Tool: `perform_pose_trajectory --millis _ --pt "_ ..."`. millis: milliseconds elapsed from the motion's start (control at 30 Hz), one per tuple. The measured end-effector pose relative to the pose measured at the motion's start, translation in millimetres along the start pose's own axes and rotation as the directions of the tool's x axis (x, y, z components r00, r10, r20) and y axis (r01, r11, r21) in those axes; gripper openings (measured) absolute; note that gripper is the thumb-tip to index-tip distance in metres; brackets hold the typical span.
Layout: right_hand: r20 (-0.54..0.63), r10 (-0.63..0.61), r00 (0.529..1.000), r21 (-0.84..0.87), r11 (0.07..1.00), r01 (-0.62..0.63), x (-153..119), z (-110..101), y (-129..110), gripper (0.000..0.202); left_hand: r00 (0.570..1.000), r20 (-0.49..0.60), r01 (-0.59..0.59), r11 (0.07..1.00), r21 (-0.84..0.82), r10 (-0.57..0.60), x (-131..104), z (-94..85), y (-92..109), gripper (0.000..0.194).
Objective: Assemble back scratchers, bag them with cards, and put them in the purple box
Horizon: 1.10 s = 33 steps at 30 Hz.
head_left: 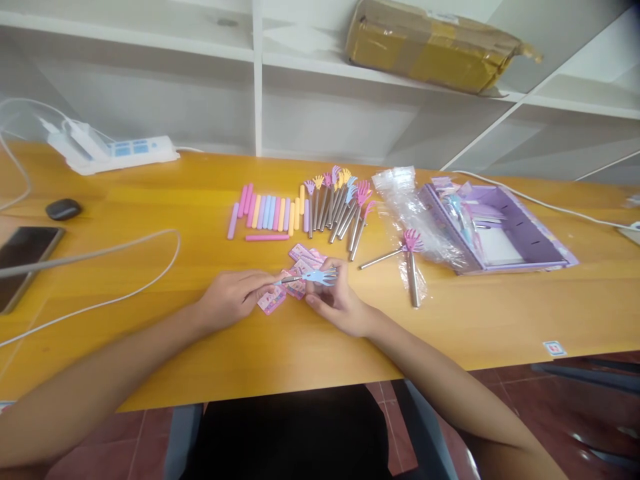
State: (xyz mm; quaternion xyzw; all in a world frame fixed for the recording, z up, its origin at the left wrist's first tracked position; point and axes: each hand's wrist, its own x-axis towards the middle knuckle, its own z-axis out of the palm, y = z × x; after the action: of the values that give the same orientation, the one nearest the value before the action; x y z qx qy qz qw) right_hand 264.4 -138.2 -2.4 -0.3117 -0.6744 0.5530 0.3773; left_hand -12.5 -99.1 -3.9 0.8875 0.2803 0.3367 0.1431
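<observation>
My left hand (235, 298) is closed round the handle end of a blue hand-shaped scratcher (320, 276), which points to the right. The curled fingers of my right hand (337, 300) are at the scratcher's blue head. Pink printed cards (271, 301) lie spread on the table beneath and behind it. Behind the cards, several coloured tubes (267, 212) lie mostly side by side. To their right are several metal-handled scratchers (340, 203) with purple, yellow, blue and pink heads. Two more pink-headed scratchers (413, 277) lie farther right, partly on clear plastic.
A purple box (530, 230) with packaged items stands at the right beside clear plastic bags (415, 207). A power strip (123, 153), mouse (63, 209), phone (25, 263) and white cables are at the left. Shelves with a taped carton (430, 47) rise behind the table.
</observation>
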Motion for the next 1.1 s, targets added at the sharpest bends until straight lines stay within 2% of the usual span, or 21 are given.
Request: perform_pose_trajectory --millis 200,333,400,533,667,800,1000,1100 --pt "0.002 0.043 0.999 -0.022 0.999 -0.043 -3.1 -9.6 -14.9 0.032 0.999 -0.043 0.007 1.0 0.017 -0.007 -2.3 0.6 8.9 0.031" --pt "-0.117 -0.028 0.993 -0.147 0.989 0.01 -4.5 -19.0 -17.7 0.041 0.999 -0.052 -0.005 1.0 -0.013 0.004 -2.6 0.4 12.2 0.033" --pt "-0.126 -0.064 0.99 -0.165 0.985 0.043 -3.5 -23.5 -14.8 0.047 0.999 -0.041 0.004 0.999 -0.031 -0.005 -2.1 -0.9 11.4 0.033" --pt "-0.001 -0.116 0.993 -0.192 0.975 0.114 0.0 -30.2 -8.6 0.05 0.999 0.024 -0.036 0.999 -0.031 0.037 -3.1 -1.3 8.2 0.034" --pt "0.136 -0.124 0.983 -0.209 0.966 0.15 2.0 -29.0 -9.4 0.044 0.983 0.094 -0.163 0.986 0.036 0.159 -6.4 1.4 7.5 0.041" --pt "0.176 -0.164 0.971 -0.234 0.951 0.203 3.1 -25.6 -12.0 0.053 0.965 0.164 -0.219 0.973 0.071 0.205 -7.1 1.3 9.0 0.045" --pt "0.176 -0.178 0.968 -0.278 0.934 0.222 4.0 -27.3 -10.6 0.062 0.945 0.278 -0.197 0.978 0.067 0.171 -7.2 1.0 10.4 0.037" --pt "0.181 -0.174 0.968 -0.295 0.929 0.222 4.0 -27.3 -10.0 0.061 0.944 0.285 -0.188 0.981 0.047 0.167 -7.4 1.2 11.9 0.035"
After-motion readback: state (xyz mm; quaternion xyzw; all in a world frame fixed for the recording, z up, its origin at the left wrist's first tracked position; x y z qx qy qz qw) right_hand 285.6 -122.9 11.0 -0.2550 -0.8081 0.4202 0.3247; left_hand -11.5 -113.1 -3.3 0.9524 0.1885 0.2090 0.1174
